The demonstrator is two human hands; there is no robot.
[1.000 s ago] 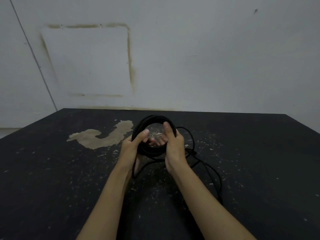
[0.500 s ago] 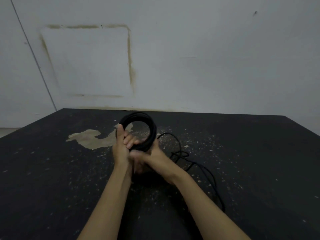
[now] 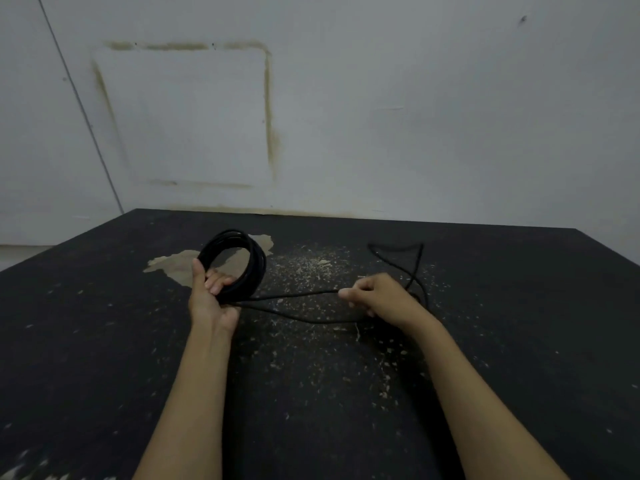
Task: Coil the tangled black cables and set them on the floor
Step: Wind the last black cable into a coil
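Note:
A coil of black cable stands upright above the dark floor, and my left hand grips its lower left side with thumb and fingers wrapped round the loops. From the coil's bottom a loose strand runs right to my right hand, which pinches it between thumb and fingers. A second strand sags lower between the two hands. Beyond my right hand the uncoiled cable tail loops over the floor.
The black floor covering is speckled with pale debris and has a worn tan patch behind the coil. A stained white wall rises at the floor's far edge.
My right hand has left the coil and drawn a strand out to the right. My left hand keeps hold of the coil, which has shifted slightly left. The loose tail has shifted to the right.

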